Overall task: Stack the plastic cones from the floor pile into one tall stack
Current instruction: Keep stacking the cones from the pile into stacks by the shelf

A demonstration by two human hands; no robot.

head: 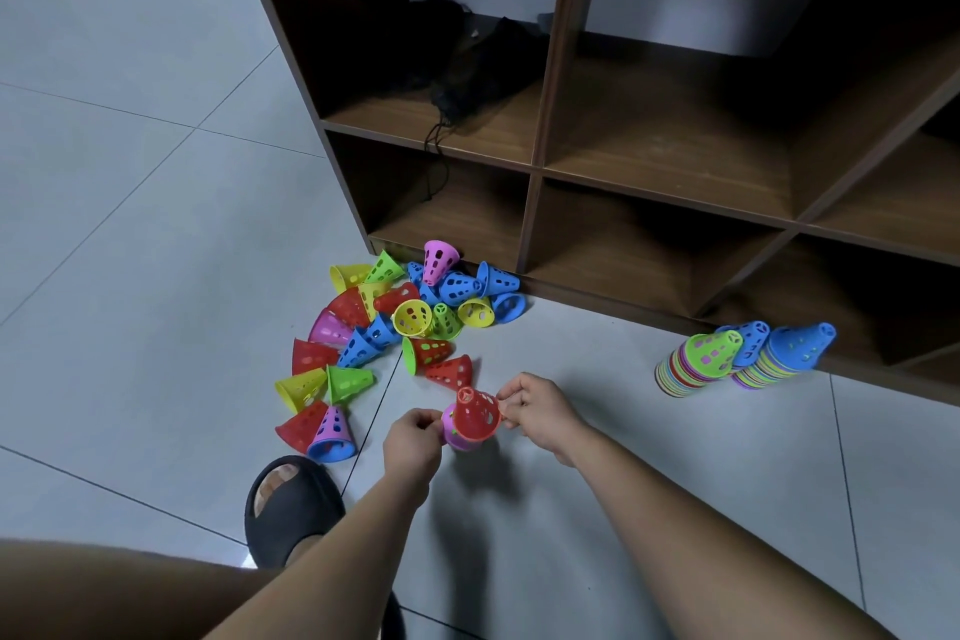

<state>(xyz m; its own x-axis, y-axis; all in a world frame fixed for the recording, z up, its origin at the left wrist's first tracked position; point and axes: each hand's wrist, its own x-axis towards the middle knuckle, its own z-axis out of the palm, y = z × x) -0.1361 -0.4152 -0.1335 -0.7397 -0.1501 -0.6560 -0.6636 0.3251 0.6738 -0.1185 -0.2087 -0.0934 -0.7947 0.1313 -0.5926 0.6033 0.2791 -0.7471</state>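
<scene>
Grey tiled floor; left hand pinches pink perforated plastic cone, right hand pinches red perforated plastic cone capping it, near loose multicoloured cone pile.

Both forearms are reaching forward.
Left hand is pinching the pink cone, right hand the red cone.

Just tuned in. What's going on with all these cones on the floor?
A person is fitting a red cone over a pink cone. The left hand holds the pink one and the right hand pinches the red one's rim. A loose pile of cones is on the floor by the shelf unit, and three stacks stand further right.
</scene>
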